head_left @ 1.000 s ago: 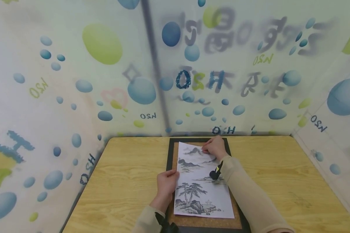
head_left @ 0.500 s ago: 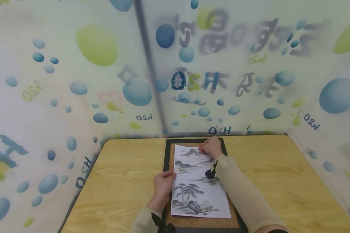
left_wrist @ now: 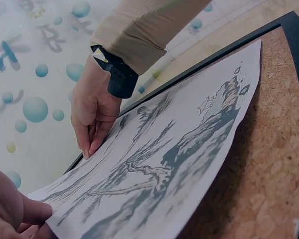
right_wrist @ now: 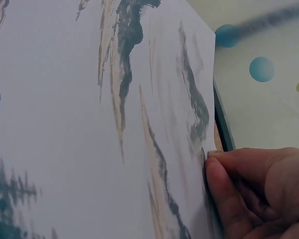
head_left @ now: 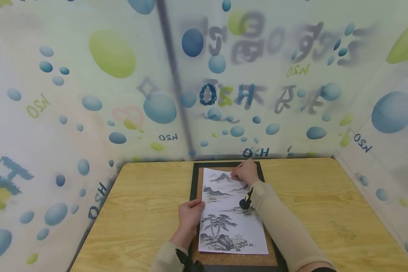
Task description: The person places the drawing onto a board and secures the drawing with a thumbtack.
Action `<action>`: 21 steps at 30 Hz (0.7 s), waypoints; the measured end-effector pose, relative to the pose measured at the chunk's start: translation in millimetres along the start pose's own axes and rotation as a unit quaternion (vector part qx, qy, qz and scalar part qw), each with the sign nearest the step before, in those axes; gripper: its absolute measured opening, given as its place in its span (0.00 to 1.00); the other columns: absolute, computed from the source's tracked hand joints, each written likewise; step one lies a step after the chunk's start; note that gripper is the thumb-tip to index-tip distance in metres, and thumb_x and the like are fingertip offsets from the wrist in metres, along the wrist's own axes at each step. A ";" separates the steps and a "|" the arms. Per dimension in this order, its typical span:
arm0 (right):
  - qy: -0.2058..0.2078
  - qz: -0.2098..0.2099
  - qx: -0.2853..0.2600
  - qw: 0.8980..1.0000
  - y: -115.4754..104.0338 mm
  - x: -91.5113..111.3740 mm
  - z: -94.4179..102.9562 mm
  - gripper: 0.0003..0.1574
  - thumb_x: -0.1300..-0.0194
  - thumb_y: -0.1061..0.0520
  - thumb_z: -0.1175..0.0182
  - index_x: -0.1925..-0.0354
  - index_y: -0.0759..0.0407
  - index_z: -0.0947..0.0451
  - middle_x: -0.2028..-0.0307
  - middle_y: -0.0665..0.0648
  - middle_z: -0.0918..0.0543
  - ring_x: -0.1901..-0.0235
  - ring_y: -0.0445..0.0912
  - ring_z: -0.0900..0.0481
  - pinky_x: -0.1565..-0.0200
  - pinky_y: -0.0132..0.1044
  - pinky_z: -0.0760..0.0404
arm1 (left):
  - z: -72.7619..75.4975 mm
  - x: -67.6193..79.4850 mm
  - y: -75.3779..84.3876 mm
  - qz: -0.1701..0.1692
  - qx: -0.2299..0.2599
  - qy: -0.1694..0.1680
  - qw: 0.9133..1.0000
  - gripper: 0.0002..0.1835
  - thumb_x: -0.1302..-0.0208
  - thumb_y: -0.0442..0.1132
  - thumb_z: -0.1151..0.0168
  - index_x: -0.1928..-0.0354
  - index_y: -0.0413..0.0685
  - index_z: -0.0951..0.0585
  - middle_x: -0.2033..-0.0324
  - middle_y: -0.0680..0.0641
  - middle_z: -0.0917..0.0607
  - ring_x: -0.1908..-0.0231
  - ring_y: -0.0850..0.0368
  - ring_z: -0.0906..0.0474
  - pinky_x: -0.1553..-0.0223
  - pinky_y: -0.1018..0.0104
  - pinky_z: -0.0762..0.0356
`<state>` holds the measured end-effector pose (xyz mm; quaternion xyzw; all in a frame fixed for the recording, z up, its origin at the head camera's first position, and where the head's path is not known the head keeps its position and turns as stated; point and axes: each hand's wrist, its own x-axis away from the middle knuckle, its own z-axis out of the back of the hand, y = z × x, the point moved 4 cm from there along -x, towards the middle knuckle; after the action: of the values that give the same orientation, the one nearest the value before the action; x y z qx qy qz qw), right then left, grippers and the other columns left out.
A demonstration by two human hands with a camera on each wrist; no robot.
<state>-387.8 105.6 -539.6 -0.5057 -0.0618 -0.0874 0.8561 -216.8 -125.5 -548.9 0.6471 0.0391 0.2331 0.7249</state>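
Note:
A white sheet with an ink landscape (head_left: 221, 206), showing pines, rocks and hills, lies over a black-framed cork board (head_left: 231, 259). My left hand (head_left: 189, 217) holds the sheet's left edge, thumb on top and fingers tucked beneath. In the left wrist view the sheet's near edge bows up over the cork (left_wrist: 274, 134). My right hand (head_left: 247, 173) is at the sheet's top edge, its thumb and index finger pinching there. The right wrist view shows these fingertips (right_wrist: 217, 172) close together right at the paper's edge; anything small between them is hidden.
The board rests on a light wooden table (head_left: 149, 211), its far end near the table's back edge. A pale curtain-like wall (head_left: 176, 75) with blue and green spots encloses the back and sides. A black wrist camera (head_left: 245, 203) hangs over the sheet.
The whole head view has shifted slightly left since one second ago. Both hands keep their places on the sheet.

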 end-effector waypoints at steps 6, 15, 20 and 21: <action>-0.001 0.009 0.006 1.000 -0.1 -0.4 1.5 0.07 0.51 0.68 0.20 0.72 0.66 0.10 0.79 0.55 0.12 0.80 0.43 0.15 0.74 0.34 0.17 | -2.1 -1.6 -0.2 0.004 -0.003 -0.001 1.000 0.13 0.31 0.27 0.33 0.48 0.28 0.14 0.52 0.32 0.12 0.47 0.40 0.16 0.44 0.44 0.19; -0.021 -0.010 -0.028 0.999 6.6 -5.6 4.3 0.07 0.49 0.68 0.20 0.69 0.66 0.09 0.76 0.57 0.11 0.78 0.44 0.14 0.72 0.35 0.15 | -1.8 -3.5 -0.3 0.014 -0.018 -0.009 1.000 0.12 0.30 0.29 0.33 0.47 0.32 0.12 0.51 0.36 0.12 0.48 0.43 0.16 0.45 0.46 0.18; -0.027 -0.031 -0.070 0.997 10.0 -6.1 5.0 0.07 0.47 0.68 0.21 0.67 0.66 0.08 0.72 0.59 0.10 0.77 0.43 0.13 0.72 0.34 0.15 | 1.0 -6.8 -2.0 0.019 -0.005 -0.008 1.000 0.12 0.28 0.28 0.35 0.47 0.32 0.12 0.51 0.35 0.11 0.49 0.45 0.14 0.49 0.51 0.14; -0.027 -0.032 -0.076 0.996 10.5 -5.6 5.3 0.07 0.47 0.69 0.21 0.67 0.67 0.08 0.71 0.59 0.10 0.77 0.43 0.13 0.71 0.34 0.15 | 1.9 -7.5 -2.9 0.021 0.000 -0.008 1.000 0.12 0.28 0.27 0.36 0.46 0.32 0.13 0.51 0.34 0.11 0.50 0.45 0.13 0.50 0.52 0.14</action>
<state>-391.1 115.8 -547.1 -0.5693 -0.0941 -0.1056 0.8099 -222.0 -130.4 -553.2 0.6499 0.0198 0.2434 0.7197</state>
